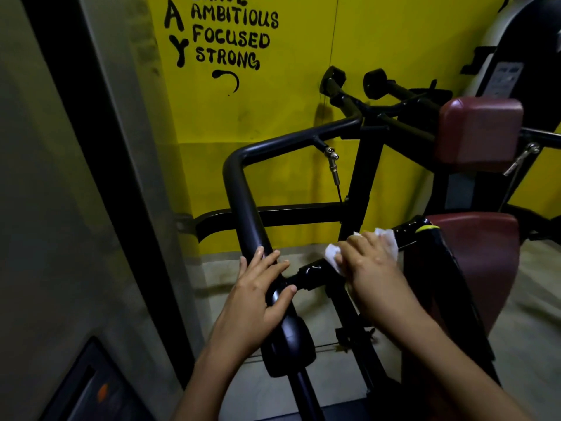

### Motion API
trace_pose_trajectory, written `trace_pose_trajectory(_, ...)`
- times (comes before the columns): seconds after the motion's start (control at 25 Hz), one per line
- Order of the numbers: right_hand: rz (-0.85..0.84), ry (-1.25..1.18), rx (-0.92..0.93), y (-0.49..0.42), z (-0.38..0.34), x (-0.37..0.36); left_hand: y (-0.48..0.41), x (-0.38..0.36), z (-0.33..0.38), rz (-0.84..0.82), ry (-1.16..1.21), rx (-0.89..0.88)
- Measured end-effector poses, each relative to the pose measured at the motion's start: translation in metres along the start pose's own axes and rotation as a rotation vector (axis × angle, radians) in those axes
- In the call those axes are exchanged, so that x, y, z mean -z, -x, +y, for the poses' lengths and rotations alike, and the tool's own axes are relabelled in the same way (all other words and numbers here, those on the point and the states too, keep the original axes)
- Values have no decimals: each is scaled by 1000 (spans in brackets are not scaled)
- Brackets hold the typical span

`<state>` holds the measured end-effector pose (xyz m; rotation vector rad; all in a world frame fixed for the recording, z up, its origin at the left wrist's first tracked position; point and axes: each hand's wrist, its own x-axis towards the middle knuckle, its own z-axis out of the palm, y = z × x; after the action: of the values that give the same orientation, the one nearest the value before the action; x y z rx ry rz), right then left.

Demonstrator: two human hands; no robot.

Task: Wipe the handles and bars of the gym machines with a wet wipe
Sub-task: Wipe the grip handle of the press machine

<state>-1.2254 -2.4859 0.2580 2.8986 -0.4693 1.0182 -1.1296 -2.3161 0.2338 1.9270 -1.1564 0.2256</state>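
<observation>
At lower centre of the frame, the right hand (368, 262) presses the wet wipe (333, 257) flat against a short crossbar (312, 276) running leftward toward the left hand (261, 294), whose grip is apparently closed around the upright bar (243, 205).

We see only parts of the wipe (332, 256): the right hand (375, 270) covers its middle, leaving white corners at either side, and the handle section beneath the palm is hidden. The left hand (259, 291) hides the bar (243, 202) where its fingers wrap over it. Both forearms run off the lower edge of the frame. At upper centre, the top line of the wall lettering (233, 34) is cut by the top edge and unreadable. At upper right, the label (505, 79) is too blurred to read. At lower left, the dark panel (97, 387) is cropped by the bottom edge, and we cannot identify it.
</observation>
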Motion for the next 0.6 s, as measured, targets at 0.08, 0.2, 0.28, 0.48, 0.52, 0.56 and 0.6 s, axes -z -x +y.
trace_pose_trajectory(0.08,-4,-52,96,4,-15,-14,-7,-3,4,43,21,-16)
trace_pose_trajectory(0.2,-72,-52,221,7,-13,-10,-15,-10,16,84,61,-28)
trace_pose_trajectory(0.28,-93,78,65,2,6,5,-18,-13,20,107,57,7)
trace_pose_trajectory(0.48,-181,-15,-23,7,-9,0,-18,-18,20,156,89,51)
trace_pose_trajectory(0.52,-223,-95,86,11,-13,-8,-18,-18,20,153,105,49)
trace_pose_trajectory(0.56,-243,-116,159,12,-13,-10,-18,-18,20,154,117,46)
trace_pose_trajectory(0.6,-253,-81,167,10,-10,-5,-17,-19,20,160,125,46)
